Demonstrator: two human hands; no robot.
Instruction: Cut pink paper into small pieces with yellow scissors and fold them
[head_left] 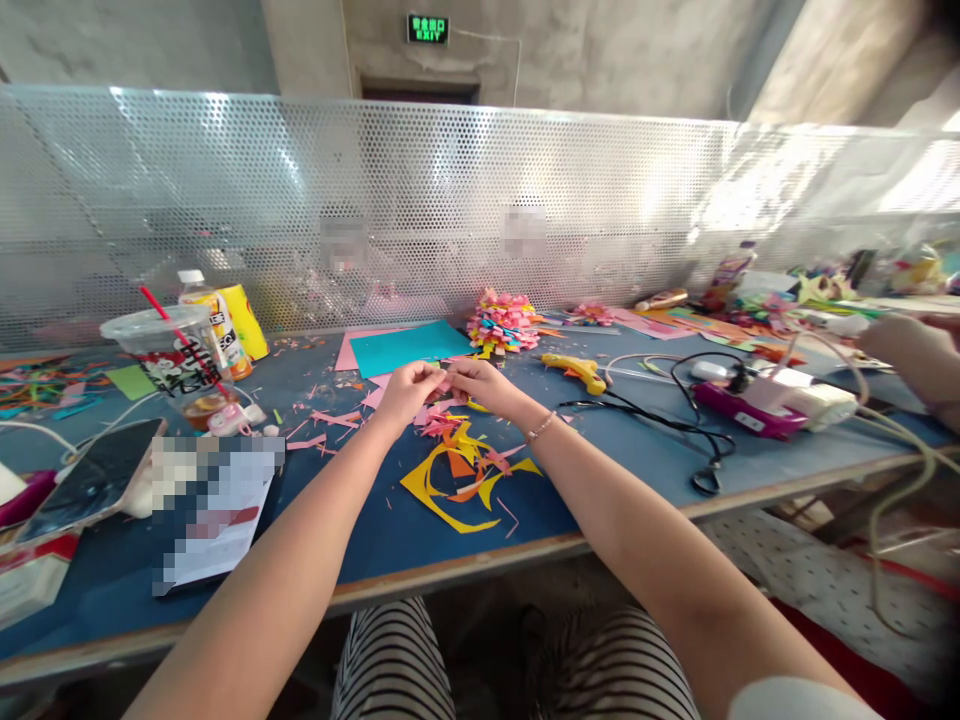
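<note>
Over the middle of the table, my left hand (412,388) and my right hand (482,387) meet with fingertips pinched together. A small pink paper piece (443,384) shows between them, mostly hidden by the fingers. Just below lie pink paper scraps (442,424) and curved yellow paper offcuts (427,488), mixed with orange bits. Behind the hands stands a ball of many folded paper pieces (501,322) in pink, yellow and blue. Beside it a teal paper sheet (409,346) lies flat on a pink sheet (352,350).
A yellow glue gun (576,371) lies right, near black cables (667,425) and a purple power strip (750,408). Left are a plastic cup (169,360) with a straw, a bottle (217,325) and phones (225,515). A perforated metal screen (450,220) stands behind. Another person's arm (911,360) is far right.
</note>
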